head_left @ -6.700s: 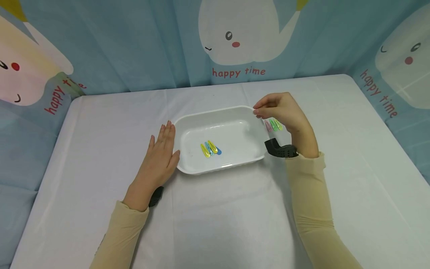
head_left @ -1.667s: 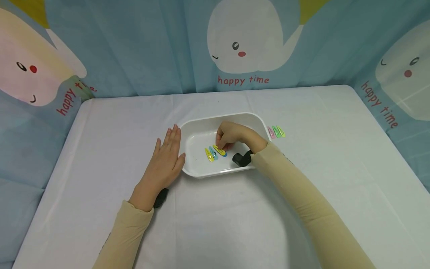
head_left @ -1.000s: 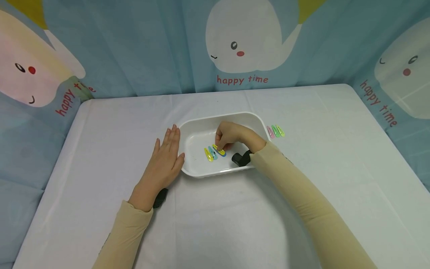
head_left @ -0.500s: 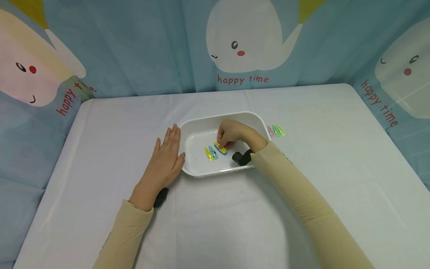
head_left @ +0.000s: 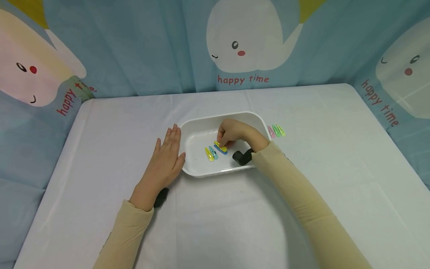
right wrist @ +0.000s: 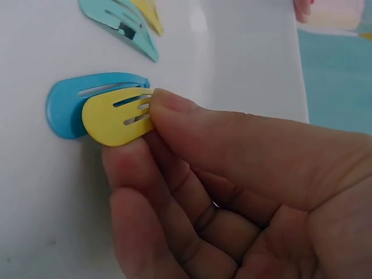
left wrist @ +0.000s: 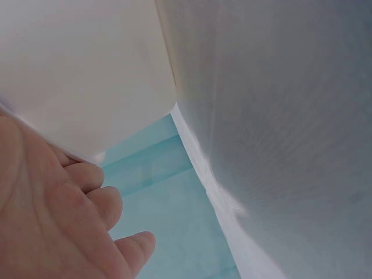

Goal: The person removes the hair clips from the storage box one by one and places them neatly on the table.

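Inside a white rectangular tray (head_left: 196, 140), my right hand (head_left: 233, 130) pinches a yellow snap hair clip (right wrist: 113, 119) between thumb and fingertips. Partly beneath that clip lies a blue hair clip (right wrist: 61, 107) on the tray floor, as the right wrist view shows. To their left in the head view are a light blue hair clip (head_left: 213, 152) and a second yellow hair clip (head_left: 209, 154), side by side. My left hand (head_left: 162, 160) rests along the tray's left end, fingers straight; the left wrist view has its fingers (left wrist: 104, 203) by the tray's outer wall.
Just outside the tray's right end, pink (head_left: 271, 132), green (head_left: 276, 130) and yellow-green (head_left: 281, 130) hair clips lie in a row on the white tablecloth (head_left: 336, 157). Behind the table hangs a blue curtain (head_left: 144, 48) with whale prints.
My right hand has gone from the tray's right rim into the tray and taken hold of the yellow hair clip. That clip and the blue one have shifted slightly right, away from the other two.
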Tool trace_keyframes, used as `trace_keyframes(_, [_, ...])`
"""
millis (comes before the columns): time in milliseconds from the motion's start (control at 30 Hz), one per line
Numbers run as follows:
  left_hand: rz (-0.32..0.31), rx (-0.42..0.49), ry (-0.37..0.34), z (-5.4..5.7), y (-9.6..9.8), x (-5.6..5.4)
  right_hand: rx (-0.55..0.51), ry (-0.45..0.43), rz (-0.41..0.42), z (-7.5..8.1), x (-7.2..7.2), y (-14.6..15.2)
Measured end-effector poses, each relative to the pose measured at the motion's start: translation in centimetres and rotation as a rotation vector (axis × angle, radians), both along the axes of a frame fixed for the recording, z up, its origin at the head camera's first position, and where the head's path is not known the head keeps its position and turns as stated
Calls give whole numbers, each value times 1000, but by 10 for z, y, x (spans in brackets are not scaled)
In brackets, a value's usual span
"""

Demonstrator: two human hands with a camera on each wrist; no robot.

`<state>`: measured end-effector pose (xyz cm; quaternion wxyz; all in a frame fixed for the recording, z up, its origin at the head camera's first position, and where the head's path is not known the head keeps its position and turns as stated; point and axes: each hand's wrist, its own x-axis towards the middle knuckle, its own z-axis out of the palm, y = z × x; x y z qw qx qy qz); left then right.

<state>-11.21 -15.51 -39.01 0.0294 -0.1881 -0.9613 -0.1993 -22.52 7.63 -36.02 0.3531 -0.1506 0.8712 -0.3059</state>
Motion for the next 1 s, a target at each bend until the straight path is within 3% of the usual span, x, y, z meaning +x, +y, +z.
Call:
trace_keyframes(400, [0,0,5,-1,0,0,-75,-15,-38,8,2,1])
trace_keyframes(1000, [-1,2,10,-1,0,1,-270,-15,-74,25,10,11])
